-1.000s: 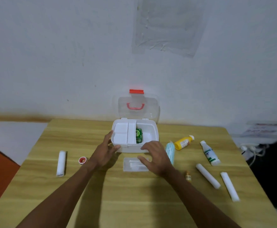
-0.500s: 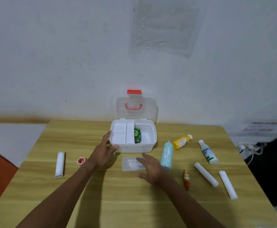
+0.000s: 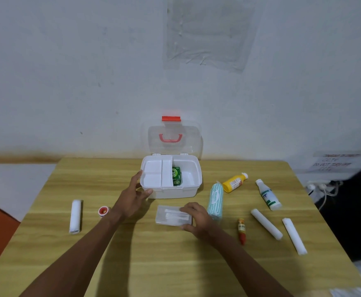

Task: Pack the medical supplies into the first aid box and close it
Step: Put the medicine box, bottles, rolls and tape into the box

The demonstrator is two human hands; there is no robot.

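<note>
Clearly, at the far left of the pale wood-grain table (image 3: 175, 264) a soft white gauze roll (image 3: 75, 216) is lying beside a small red-rimmed tape reel (image 3: 103, 211), both looking light and easy to pinch. Further right, the left hand (image 3: 132, 197) is steadying the white hard-plastic first aid box (image 3: 172, 190) at its near left corner, fingers spread apart against the wall, not gripping. The box is sitting at the table's back edge, its clear lid (image 3: 175, 138) with red handle standing upright, a white divided tray (image 3: 157, 173) and a green carton (image 3: 176, 176) inside. In front of it, the right hand (image 3: 198, 219) is closing on the flat clear plastic case of swabs (image 3: 172, 215), thumb on the near edge, fingertips on the far edge. The case is looking rigid, smooth and slippery, so taking it by its long edges seems wisest. Rightward are lying a striped teal soft pack (image 3: 214, 199), a small red tube (image 3: 241, 230), a yellow bottle (image 3: 234, 183), a white bottle (image 3: 268, 196) and two white rolled bandages (image 3: 266, 224).
</note>
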